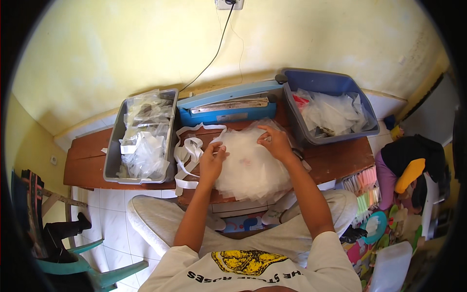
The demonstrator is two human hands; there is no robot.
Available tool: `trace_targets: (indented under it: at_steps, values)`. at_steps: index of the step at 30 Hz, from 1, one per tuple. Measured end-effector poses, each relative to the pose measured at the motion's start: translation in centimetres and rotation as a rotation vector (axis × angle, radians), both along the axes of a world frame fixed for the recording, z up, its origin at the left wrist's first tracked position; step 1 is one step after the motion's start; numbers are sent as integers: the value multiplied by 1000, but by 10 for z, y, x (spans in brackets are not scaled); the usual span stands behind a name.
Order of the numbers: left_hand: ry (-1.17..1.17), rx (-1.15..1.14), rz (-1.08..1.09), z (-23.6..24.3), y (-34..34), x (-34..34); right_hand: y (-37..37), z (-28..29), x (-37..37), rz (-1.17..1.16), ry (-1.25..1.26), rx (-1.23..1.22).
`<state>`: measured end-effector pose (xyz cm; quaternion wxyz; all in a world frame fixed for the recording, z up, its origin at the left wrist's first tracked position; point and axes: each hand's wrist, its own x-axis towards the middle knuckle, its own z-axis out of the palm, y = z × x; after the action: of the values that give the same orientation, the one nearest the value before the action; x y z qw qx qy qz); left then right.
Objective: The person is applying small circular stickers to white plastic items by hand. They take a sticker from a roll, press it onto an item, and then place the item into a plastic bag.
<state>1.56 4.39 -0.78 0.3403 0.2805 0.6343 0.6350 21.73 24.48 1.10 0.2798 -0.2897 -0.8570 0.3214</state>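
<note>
A fanned heap of clear plastic sheets (250,168) lies on the brown wooden bench in front of me. At its left edge is my left hand (213,161), its fingers curled and thumb drawn in; whatever they hold is too thin to make out. My right hand (276,142) is over the far right part of the heap, thumb and forefinger bent around the edge of a clear plastic sheet. A loose white strap (190,152) lies in loops left of my left hand. Behind the heap stands a blue bar-type heat sealer (228,113) with its long arm raised slightly.
A grey bin (111,158) with plastic packets stands left, a blue-grey bin (335,140) with more plastic right. A black cable (214,56) hangs from the wall socket. Green plastic chair (92,270) at lower left. Another person (408,165) and scattered items are on the right.
</note>
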Motion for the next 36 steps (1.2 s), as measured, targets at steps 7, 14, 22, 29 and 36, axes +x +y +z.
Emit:
trace_targets:
  at_steps: [7, 14, 22, 29, 36]
  values:
    - [879, -13, 87, 0, -4, 21, -1, 0, -3, -9, -79, -73]
    - [972, 16, -100, -2, 1, 54, 4, -10, 1, 18, -33, 19]
    - [1146, 23, -177, -40, 20, 47, -65, -17, -4, -99, -87, 229]
    - [1254, -145, -155, -59, 16, 56, -92, -46, 10, 17, -406, 281]
    - [1268, -203, -80, -62, 15, 62, -73, -45, 24, -18, -488, 346]
